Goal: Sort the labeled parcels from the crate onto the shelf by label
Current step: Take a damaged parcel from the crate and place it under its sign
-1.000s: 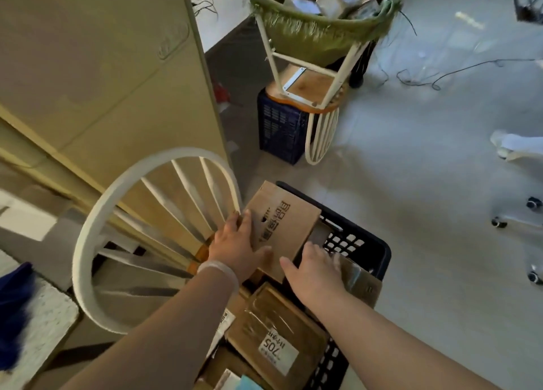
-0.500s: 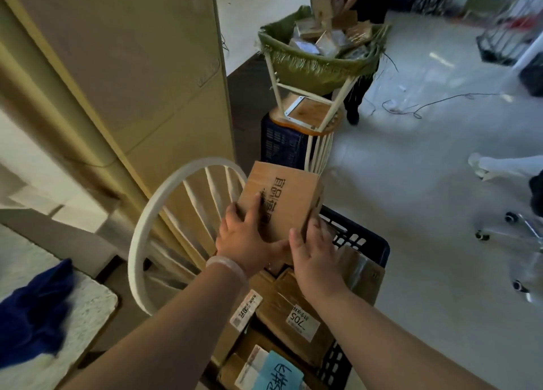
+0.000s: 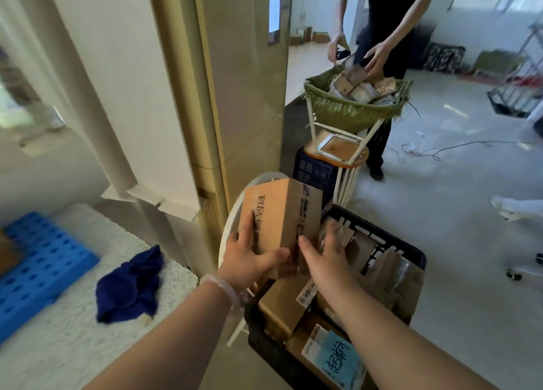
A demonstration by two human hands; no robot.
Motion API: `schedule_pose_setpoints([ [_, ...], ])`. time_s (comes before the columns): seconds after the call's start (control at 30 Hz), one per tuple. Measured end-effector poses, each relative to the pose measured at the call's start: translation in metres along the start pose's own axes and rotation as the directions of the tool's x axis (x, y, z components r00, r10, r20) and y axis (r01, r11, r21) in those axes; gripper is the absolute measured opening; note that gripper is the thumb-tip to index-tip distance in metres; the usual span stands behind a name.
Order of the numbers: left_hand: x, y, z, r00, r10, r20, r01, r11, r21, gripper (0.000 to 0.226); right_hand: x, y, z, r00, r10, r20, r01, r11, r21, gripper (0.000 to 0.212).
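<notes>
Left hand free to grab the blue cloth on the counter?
Probably not yet: the left hand grips the cardboard box above the crate. The blue cloth itself lies uncovered, nothing on it.

Brown cardboard parcel (image 3: 279,213) stands upright above the parcel-filled black crate (image 3: 382,237).
</notes>
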State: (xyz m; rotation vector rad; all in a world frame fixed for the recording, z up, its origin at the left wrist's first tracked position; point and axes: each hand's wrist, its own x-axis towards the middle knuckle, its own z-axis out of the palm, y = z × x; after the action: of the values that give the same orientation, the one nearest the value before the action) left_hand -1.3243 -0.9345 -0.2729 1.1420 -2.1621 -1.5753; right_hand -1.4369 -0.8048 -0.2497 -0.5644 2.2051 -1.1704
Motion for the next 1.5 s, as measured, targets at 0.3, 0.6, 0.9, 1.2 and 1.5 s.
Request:
schedule_pose_setpoints([
  [0.3,-0.059,-0.030,-0.075,0.986,0.146,-0.084,-0.163,0.956,-0.245,0.068,-0.052,-0.045,0.076,0.971,-0.184,0.152,0.169,0.979,0.110,0.054],
  [0.6,-0.100,-0.051,-0.131,0.899,0.165,-0.407,-0.146,0.986,0.078,0.123,-0.092,-0.073,0.137,0.865,-0.417,0.280,0.417,0.907,0.060,0.062],
  [0.9,-0.147,-0.069,-0.165,0.878,-0.084,-0.472,-0.131,0.905,-0.404,0.073,-0.088,-0.082,0.167,0.764,-0.556,0.328,0.600,0.798,-0.044,0.049],
  [1.2,-0.194,-0.088,-0.164,0.811,-0.227,-0.539,-0.129,0.829,-0.544,0.058,-0.097,-0.085,0.186,0.661,-0.529,0.532,0.612,0.791,0.025,0.069],
  [1.5,-0.260,-0.102,-0.168,0.708,-0.316,-0.632,-0.016,0.887,-0.462,0.074,-0.132,-0.073,0.209,0.541,-0.542,0.643,0.668,0.742,0.064,0.080],
])
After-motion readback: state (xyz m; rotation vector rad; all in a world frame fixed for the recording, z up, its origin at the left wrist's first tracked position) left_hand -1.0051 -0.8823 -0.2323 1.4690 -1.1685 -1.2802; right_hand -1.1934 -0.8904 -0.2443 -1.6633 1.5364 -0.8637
